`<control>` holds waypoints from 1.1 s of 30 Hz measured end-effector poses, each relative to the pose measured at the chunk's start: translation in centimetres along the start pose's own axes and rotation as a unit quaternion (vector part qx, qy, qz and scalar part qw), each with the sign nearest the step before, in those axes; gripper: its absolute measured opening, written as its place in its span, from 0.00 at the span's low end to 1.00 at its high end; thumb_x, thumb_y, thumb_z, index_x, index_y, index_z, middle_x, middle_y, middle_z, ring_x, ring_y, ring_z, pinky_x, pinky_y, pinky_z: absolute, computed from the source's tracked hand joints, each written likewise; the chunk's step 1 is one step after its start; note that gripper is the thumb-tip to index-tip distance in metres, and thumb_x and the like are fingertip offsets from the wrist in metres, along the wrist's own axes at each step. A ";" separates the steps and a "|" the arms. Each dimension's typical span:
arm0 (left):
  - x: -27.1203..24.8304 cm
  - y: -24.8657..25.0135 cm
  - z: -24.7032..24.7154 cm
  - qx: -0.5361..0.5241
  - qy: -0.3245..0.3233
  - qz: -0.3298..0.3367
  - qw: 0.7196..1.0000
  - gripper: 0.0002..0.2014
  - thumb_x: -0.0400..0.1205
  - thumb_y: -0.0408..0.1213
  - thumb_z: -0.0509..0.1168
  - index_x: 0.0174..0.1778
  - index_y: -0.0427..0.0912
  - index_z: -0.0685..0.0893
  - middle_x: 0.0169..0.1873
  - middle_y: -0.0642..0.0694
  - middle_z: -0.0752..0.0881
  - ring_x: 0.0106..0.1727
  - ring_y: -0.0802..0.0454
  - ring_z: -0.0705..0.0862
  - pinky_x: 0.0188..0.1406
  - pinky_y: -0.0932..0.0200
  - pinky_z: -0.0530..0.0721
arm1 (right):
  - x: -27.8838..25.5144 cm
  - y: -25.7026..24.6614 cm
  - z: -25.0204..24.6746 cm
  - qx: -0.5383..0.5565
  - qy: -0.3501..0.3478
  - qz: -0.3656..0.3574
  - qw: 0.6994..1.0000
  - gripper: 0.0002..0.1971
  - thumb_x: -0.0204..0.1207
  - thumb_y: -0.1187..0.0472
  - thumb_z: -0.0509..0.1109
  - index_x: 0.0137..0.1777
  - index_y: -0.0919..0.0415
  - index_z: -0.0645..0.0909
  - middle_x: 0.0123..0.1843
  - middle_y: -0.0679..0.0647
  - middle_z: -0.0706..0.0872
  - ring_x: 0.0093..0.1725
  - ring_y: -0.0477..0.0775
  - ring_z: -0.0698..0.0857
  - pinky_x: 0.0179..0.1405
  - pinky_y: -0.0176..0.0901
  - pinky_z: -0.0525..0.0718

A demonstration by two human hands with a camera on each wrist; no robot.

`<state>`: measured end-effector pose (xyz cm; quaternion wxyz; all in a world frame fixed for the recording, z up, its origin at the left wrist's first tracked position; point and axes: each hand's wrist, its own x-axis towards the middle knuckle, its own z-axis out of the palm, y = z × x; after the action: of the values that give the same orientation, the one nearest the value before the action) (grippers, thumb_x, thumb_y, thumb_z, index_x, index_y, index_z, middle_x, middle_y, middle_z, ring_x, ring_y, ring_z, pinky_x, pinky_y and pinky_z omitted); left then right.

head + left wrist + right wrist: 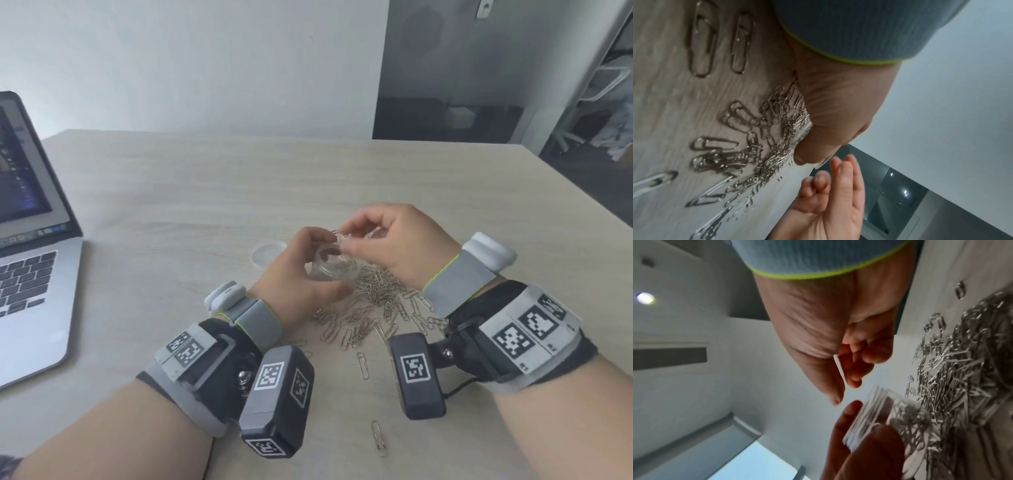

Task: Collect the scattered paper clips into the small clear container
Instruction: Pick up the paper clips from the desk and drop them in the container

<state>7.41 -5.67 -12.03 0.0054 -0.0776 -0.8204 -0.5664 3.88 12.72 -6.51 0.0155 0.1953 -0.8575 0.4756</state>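
Observation:
My left hand [337, 262] grips the small clear container [325, 270] and holds it tilted just above the table, with several clips lying inside it. Right over its mouth, my right hand [347, 240] pinches a paper clip [337, 234] between thumb and fingertips. A heap of silver paper clips [376, 298] lies on the table under and in front of both hands. In the right wrist view the ridged container [879, 415] sits below my right hand [846, 391]; no clip shows there. The left wrist view shows the clip heap [756, 154] beside my palm.
The container's clear lid [269, 253] lies on the wooden table [171, 205] to the left of my hands. An open laptop [30, 274] stands at the left edge. Single clips [362, 365] [378, 438] lie nearer to me. A dark doorway is at the back right.

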 end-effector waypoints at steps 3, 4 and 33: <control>0.4 -0.2 -0.4 -0.035 0.022 0.001 0.999 0.30 0.73 0.33 0.84 0.64 0.57 0.76 0.60 0.57 0.89 0.49 0.68 0.87 0.43 0.70 0.84 | 0.2 1.8 -1.3 -0.039 0.078 0.023 0.996 0.05 0.72 0.55 0.77 0.46 0.51 0.88 0.39 0.45 0.88 0.30 0.35 0.79 0.32 0.26 0.74; 0.5 -0.3 -0.5 -0.041 0.029 -0.001 0.999 0.31 0.71 0.36 0.85 0.63 0.59 0.76 0.60 0.58 0.89 0.54 0.65 0.87 0.46 0.69 0.84 | 0.2 2.6 -1.7 -0.091 0.082 0.042 0.992 0.06 0.72 0.52 0.77 0.47 0.50 0.88 0.42 0.44 0.87 0.32 0.34 0.79 0.34 0.24 0.74; 0.1 0.0 -0.4 -0.007 0.008 -0.020 1.000 0.32 0.65 0.47 0.82 0.64 0.66 0.77 0.59 0.65 0.89 0.45 0.60 0.91 0.59 0.46 0.91 | -0.8 3.3 -0.5 -0.280 -0.112 0.014 0.953 0.10 0.70 0.59 0.74 0.47 0.43 0.89 0.48 0.44 0.84 0.50 0.49 0.83 0.52 0.42 0.80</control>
<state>7.30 -6.02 -11.91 0.0002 -0.0568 -0.8176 -0.5730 3.43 14.94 -9.05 -0.0334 0.2230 -0.9552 0.1915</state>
